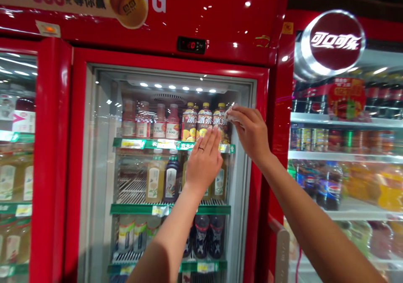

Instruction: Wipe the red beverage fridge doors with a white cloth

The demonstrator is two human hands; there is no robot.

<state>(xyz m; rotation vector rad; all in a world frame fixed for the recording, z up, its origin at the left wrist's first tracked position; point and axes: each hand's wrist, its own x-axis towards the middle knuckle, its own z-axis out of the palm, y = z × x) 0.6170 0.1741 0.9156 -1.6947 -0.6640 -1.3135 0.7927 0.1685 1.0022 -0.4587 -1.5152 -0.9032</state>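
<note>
My left hand point(204, 161) lies flat against the glass door point(103, 182) of a red drinks fridge, fingers stretched out, a ring on one of them. Up and to the right, my right hand point(253, 136) pinches a small crumpled white cloth or tissue point(231, 114) against the same glass, near the door's upper right corner. Behind the glass, yellow-capped iced tea bottles point(204, 119) stand on the top shelf, partly hidden by my hands. Pale juice bottles point(154, 180) and a dark bottle point(171, 180) are one shelf lower.
The red door frame point(262, 178) surrounds the glass, with a door handle point(281, 249) at lower right. A digital temperature display point(191, 45) sits above. On the right is another drinks fridge with a round lit sign point(333, 43); another red-framed fridge door point(53, 157) is at left.
</note>
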